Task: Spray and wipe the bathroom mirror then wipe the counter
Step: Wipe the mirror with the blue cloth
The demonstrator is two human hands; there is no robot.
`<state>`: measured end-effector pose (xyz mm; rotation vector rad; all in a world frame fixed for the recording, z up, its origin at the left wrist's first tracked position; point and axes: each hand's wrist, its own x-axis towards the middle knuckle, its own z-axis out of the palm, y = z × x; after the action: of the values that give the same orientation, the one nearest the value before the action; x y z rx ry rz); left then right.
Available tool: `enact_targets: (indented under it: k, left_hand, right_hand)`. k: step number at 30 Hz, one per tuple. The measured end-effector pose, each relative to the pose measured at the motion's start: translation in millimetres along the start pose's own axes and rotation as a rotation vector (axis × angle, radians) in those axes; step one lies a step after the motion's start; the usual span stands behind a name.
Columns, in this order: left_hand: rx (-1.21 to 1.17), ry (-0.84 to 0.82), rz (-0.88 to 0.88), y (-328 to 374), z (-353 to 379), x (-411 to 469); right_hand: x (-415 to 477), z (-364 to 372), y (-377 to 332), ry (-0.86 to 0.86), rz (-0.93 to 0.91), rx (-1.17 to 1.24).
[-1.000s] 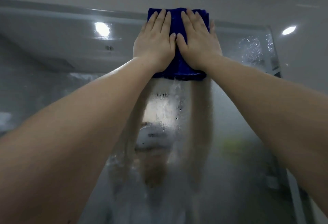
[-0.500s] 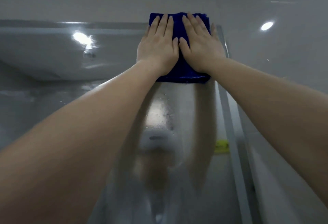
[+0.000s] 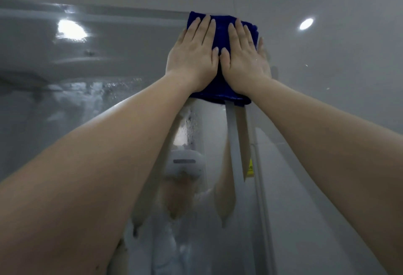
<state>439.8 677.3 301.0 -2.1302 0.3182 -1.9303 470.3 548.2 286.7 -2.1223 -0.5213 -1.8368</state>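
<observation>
You've got a bright round light up on the right, shiny grey wall tiles around it, and a small yellow sticker lower down, text too blurry to read.

The light is rather dim and grey-blue, coming from a small round white ceiling lamp at the upper right, which is overexposed, and its reflection makes a broad white patch of glare on the large wet wall mirror. The wide-angle lens swells the bare left forearm and the bare right forearm toward the lower corners, and the light on them is soft, without hard shadows. The reflection in the glass is hazy and smeared by drops, while the folded dark blue cloth looks sharp.
</observation>
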Motion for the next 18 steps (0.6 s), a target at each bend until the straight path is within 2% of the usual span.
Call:
enact_targets:
  k: [13, 18]
  left_hand:
    - [-0.046, -0.065, -0.069, 18, -5, -125]
    - [-0.026, -0.130, -0.053, 14, -9, -141]
  right_hand:
    - [-109, 12, -32, -0.096, -0.038, -0.028]
    - [-127, 11, -36, -0.148, -0.026, -0.043]
